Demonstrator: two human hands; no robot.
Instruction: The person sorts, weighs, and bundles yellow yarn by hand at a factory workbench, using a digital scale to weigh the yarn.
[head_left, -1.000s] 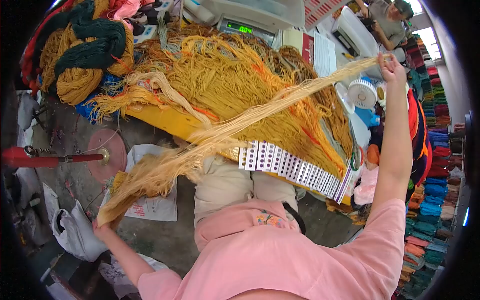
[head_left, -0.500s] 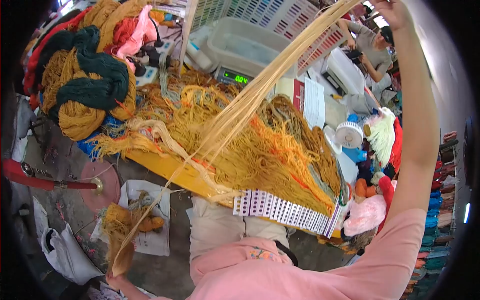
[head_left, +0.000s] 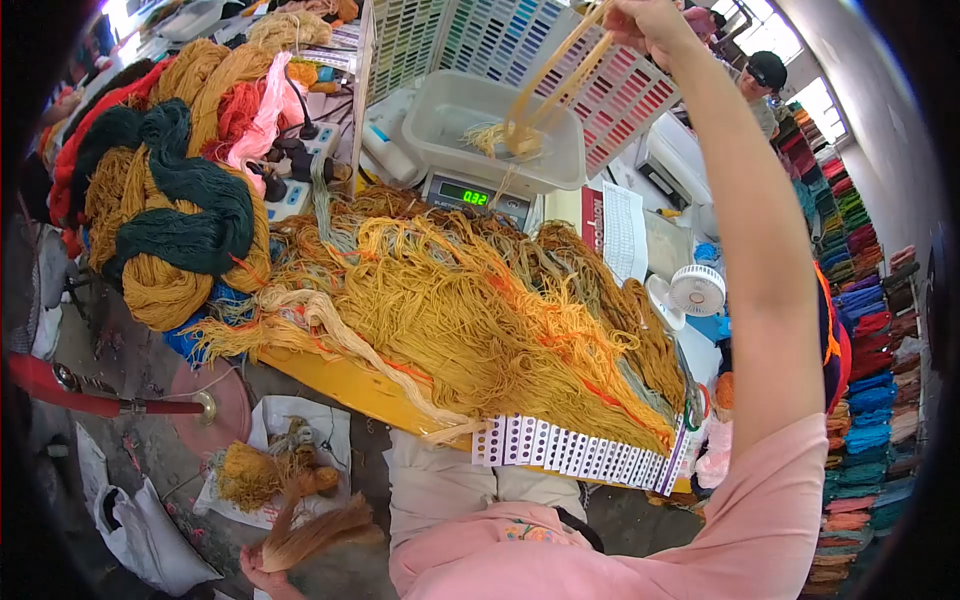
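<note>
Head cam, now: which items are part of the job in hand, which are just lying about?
In hand:
- right hand holding pale yarn strands over the scale tray
- scale display, reading 0.32
- left hand gripping a tan yarn bundle

Lying about:
- dark green skein
- small fan
- colour chart
- label cards

Our right hand [head_left: 648, 18] now sits at the top of the frame, higher than a second ago, when it was stretched out toward the upper right. The pale yarn bundle [head_left: 545, 75] no longer spans the frame from lower left to upper right: it hangs short from that hand, its lower end coiling into the clear tray [head_left: 450, 115] on the scale [head_left: 470, 193]. The scale's display reads 0.32 where it showed 0.04. Our left hand [head_left: 262, 568], at the bottom left, now holds a short tan tuft [head_left: 315, 535] instead of the long strand's end.
</note>
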